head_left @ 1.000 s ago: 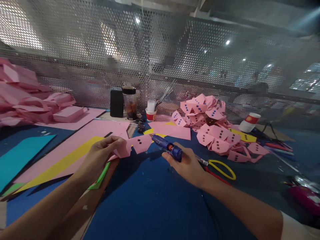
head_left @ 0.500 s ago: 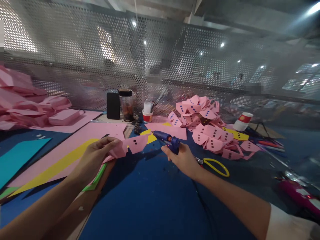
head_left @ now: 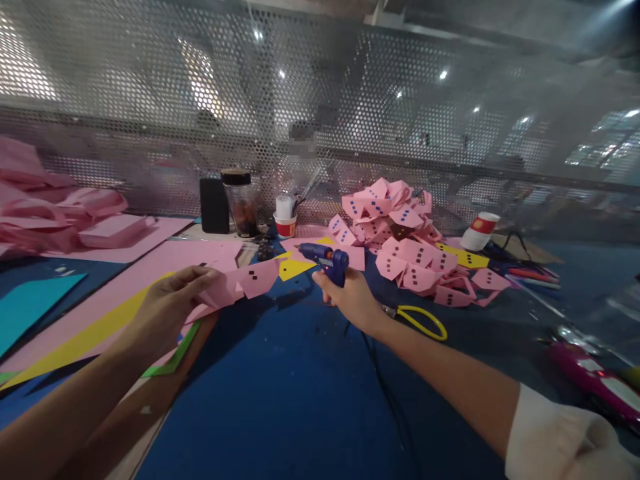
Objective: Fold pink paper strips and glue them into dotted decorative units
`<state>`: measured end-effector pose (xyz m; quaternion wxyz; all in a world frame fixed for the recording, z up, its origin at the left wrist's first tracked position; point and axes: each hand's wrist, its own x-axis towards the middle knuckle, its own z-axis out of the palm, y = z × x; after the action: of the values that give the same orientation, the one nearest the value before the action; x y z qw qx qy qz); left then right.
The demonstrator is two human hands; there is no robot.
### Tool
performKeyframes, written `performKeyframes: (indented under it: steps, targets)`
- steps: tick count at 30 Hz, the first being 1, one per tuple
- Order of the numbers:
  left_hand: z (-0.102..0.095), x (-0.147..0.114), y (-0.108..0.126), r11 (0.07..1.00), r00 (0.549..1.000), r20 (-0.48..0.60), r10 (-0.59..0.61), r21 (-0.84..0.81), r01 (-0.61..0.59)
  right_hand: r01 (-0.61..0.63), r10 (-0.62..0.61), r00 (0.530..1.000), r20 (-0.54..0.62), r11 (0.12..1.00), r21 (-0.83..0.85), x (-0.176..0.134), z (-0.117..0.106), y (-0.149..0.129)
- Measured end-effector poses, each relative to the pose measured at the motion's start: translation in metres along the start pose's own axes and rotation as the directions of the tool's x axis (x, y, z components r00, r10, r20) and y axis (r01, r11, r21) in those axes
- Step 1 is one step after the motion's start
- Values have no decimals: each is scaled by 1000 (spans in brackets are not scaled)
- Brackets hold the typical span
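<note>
Pinched between the thumb and fingers of my left hand [head_left: 170,303] is a folded pink paper piece [head_left: 256,279] with small dark squares on it. It hangs above the table, its free end pointing right. My right hand [head_left: 353,300] is wrapped round the handle of a blue glue gun [head_left: 327,259], whose nozzle points left. A gap shows between the nozzle and the paper's tip. Behind them lies a yellow paper piece [head_left: 296,269]. Close to my right wrist are yellow-handled scissors or pliers [head_left: 425,321], partly hidden by my arm.
Pink marked paper pieces [head_left: 395,213] are heaped at the back right, and more pink paper [head_left: 103,217] is piled at left. A lidded jar [head_left: 241,207], a black box [head_left: 215,205] and a paper cup [head_left: 285,225] stand by the perforated metal screen. A magenta tool [head_left: 595,380] lies far right.
The glue gun's nozzle has moved away from the tip of the pink paper, opening a gap between them. The whole view has shifted slightly, with objects now further left.
</note>
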<state>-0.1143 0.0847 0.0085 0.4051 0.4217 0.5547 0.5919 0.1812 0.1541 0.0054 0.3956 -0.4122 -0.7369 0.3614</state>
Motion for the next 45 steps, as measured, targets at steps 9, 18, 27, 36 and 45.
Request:
performKeyframes:
  steps: [9,18,27,36,45]
  targets:
    - [-1,2,-8,999,999,2,-41,6,41,-24,24,1000,-11,1000,18,0,-7,-6]
    - [5,-2,1,999,998,-53,-22,-27,20,-4,4,1000,-9,1000,21,3,-8,3]
    - [-2,3,-6,998,995,-85,-58,19,60,-70,72,997,-11,989,131,8,-7,12]
    - [-2,4,-17,992,983,-137,-126,5,128,-72,72,997,2,997,16,6,-11,18]
    - [13,-13,-11,988,993,-65,-100,-125,91,-123,122,992,-9,992,-6,6,-13,13]
